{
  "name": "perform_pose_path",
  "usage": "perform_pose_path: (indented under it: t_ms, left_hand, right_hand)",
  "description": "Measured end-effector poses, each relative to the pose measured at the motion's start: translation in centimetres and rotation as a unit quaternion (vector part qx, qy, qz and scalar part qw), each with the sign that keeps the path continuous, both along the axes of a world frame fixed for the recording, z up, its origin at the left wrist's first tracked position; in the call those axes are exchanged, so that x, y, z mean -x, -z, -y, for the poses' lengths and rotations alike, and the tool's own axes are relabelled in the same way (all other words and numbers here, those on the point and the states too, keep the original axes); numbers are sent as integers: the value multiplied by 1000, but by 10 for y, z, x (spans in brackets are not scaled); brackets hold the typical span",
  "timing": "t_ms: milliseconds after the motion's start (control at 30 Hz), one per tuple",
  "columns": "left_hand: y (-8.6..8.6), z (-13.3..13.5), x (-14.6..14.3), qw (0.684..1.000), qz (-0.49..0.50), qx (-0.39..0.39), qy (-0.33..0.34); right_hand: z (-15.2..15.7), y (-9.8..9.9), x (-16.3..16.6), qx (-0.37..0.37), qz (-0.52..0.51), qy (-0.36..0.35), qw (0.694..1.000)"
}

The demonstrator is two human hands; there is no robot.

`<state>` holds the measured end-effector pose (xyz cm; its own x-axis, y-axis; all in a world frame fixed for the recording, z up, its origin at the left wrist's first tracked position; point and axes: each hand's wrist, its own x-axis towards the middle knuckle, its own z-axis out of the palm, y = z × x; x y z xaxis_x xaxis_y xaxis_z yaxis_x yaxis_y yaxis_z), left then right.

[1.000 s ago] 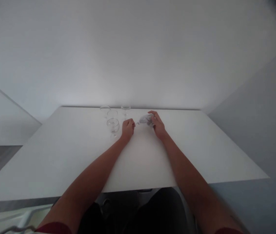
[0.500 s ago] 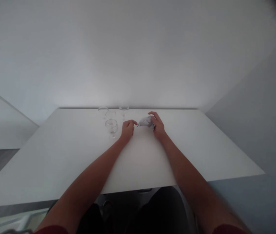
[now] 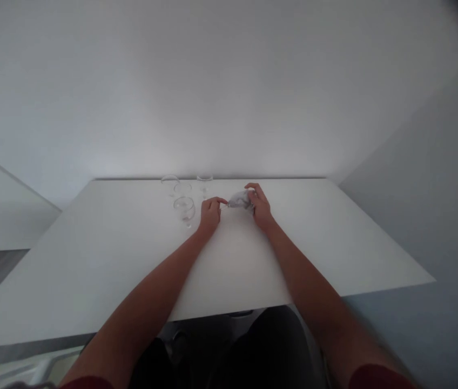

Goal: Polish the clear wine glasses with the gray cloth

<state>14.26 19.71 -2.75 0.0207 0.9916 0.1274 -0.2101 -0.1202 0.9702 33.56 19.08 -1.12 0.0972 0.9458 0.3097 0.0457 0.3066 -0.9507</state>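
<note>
Gripping the bundle (image 3: pixel 237 200) right of the glasses (image 3: pixel 185 208), the right hand (image 3: pixel 260 206) curls round its outer end. The left hand (image 3: pixel 211 211), just beside the glasses, meets the bundle's thin end; its grip there cannot be made out.

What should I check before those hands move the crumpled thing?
1. Right hand holding the crumpled bundle: ok.
2. Left hand at the bundle's thin end: ok; how firmly it grips: cannot tell.
3. Nearest glass upright on the table: ok.
4. Left hand apart from that glass: ok, though the gap looks small.
5. What's inside the bundle: cannot tell.
</note>
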Motion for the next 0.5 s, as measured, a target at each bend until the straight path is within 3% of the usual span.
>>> perform_pose_path:
  t_ms: [67,133,300,500]
  left_hand:
    - [-1,1,0,1000,19,12,3]
    - [-2,3,0,1000,6,12,14]
    - [-5,8,1,994,-91,-9,66]
    - [-6,7,-1,973,-132,-26,186]
  right_hand:
    - [-1,0,-2,53,-30,-53,997]
    - [-3,-1,-6,57,-25,-71,996]
    - [-6,-1,-11,-60,85,34,994]
    - [-8,7,-18,-76,80,129,985]
